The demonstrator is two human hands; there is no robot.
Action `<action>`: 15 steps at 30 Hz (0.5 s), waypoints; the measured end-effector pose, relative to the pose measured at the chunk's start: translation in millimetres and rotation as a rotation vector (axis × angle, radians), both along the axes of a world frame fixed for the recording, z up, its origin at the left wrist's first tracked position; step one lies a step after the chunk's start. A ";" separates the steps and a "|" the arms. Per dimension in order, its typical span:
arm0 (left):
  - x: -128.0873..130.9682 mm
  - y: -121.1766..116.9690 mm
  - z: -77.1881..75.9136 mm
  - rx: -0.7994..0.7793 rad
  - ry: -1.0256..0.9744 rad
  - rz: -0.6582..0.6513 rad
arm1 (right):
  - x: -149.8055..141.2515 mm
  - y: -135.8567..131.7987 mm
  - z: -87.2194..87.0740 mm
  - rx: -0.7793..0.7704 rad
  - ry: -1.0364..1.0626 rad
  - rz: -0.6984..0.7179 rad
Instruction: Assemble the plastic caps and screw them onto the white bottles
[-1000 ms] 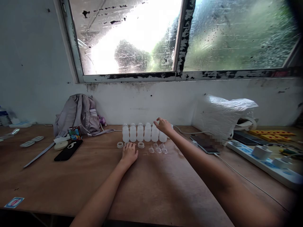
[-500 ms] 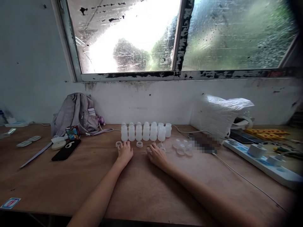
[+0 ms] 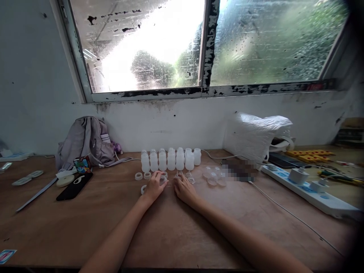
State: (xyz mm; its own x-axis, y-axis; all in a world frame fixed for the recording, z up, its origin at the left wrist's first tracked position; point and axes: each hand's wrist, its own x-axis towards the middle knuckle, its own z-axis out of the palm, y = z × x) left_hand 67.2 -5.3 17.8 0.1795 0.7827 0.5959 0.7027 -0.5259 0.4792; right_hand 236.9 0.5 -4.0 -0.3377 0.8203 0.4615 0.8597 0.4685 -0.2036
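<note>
Ahead of my left hand (image 3: 154, 186) and right hand (image 3: 184, 188), a row of white bottles (image 3: 170, 159) walls off the back, with white rings (image 3: 143, 176) and clear nipples (image 3: 189, 176) scattered just before it. To my right, clear caps (image 3: 214, 176) and a cable (image 3: 287, 211) cross the table (image 3: 176, 235); to my left lies a black phone (image 3: 74, 185). The near tabletop under my forearms is bare.
</note>
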 end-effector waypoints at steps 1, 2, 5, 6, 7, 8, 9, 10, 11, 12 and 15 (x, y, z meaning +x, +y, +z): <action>3.7 -0.2 -0.2 -0.025 -0.076 -0.023 | 1.2 1.4 -0.2 -0.001 0.036 0.012; 7.3 -0.3 -0.5 -0.070 -0.170 -0.052 | 2.5 2.9 -0.2 -0.003 0.076 0.021; 16.5 0.0 -1.7 -0.309 -0.584 -0.134 | 5.6 6.0 2.1 0.015 0.218 0.059; 18.8 0.1 -2.0 -0.399 -0.746 -0.153 | 6.2 5.7 3.8 0.030 0.270 0.085; 20.5 0.3 -2.3 -0.482 -0.901 -0.165 | 6.6 4.4 6.0 0.046 0.318 0.119; 21.6 0.6 -2.7 -0.553 -1.035 -0.172 | 6.6 1.9 8.5 0.061 0.358 0.161; 22.1 1.1 -3.1 -0.612 -1.146 -0.175 | 6.1 -1.7 11.1 0.076 0.387 0.210; 22.1 1.9 -3.7 -0.659 -1.230 -0.181 | 5.2 -6.3 13.9 0.089 0.400 0.267; 21.6 2.9 -4.5 -0.696 -1.289 -0.188 | 3.7 -11.6 16.4 0.104 0.399 0.330; 20.9 4.2 -5.5 -0.723 -1.329 -0.198 | 1.7 -17.2 18.6 0.120 0.385 0.400; 18.9 8.2 -8.7 -0.745 -1.370 -0.234 | -5.7 -31.9 21.7 0.176 0.330 0.567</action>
